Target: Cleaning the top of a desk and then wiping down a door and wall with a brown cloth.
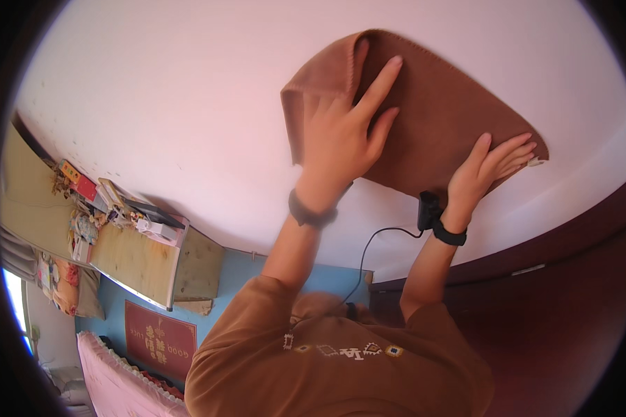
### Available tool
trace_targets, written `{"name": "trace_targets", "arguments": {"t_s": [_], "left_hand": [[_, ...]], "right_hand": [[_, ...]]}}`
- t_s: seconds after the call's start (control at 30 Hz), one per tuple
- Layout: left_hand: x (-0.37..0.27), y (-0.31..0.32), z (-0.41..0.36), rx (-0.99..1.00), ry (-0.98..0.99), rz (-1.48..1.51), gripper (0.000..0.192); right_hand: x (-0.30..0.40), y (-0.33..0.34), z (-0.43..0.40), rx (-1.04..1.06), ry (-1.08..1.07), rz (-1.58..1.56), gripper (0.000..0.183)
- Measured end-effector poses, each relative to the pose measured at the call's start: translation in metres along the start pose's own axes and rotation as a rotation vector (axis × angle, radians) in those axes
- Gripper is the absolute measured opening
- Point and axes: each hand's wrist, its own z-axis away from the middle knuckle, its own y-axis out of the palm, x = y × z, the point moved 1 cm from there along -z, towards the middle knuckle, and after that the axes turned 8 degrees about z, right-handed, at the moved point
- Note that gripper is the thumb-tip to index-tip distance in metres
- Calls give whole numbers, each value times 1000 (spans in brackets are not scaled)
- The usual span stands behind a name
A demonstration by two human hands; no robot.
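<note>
A brown cloth [433, 109] with a stitched edge lies spread against a white wall [188, 104]. My left hand [339, 125], slightly blurred, holds it pressed there with fingers spread. The cloth's upper left corner is folded over, and that flap partly hides some of the left fingers. Flat on the lower right part of the cloth, my right hand [485, 161] holds it to the wall, thumb apart from the fingers. A small white tag [536, 162] sticks out by the right fingertips. Both wrists wear black bands; the right one carries a black device [429, 211] with a cable.
Left along the wall stands a wooden cabinet [135, 260] crowded with small objects. Below, a red mat [160, 339] bearing writing lies on the blue floor [237, 266]. A pink frilled cover [115, 380] is at lower left. Dark red panelling [548, 313] runs along the right.
</note>
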Motion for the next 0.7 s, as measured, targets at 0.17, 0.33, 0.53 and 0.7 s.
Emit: {"name": "trace_targets", "arguments": {"t_s": [0.17, 0.33, 0.53, 0.7], "left_hand": [[8, -10, -5, 49, 63, -8, 54], [34, -36, -2, 24, 56, 3, 56], [64, -68, 10, -18, 32, -135, 54], [103, -63, 85, 7, -123, -118, 53]], "right_hand": [[15, 4, -2, -19, 42, -28, 65], [46, 17, 16, -6, 9, -11, 66], [75, 29, 39, -23, -93, 3, 65], [59, 47, 92, 29, -167, 61, 67]]}}
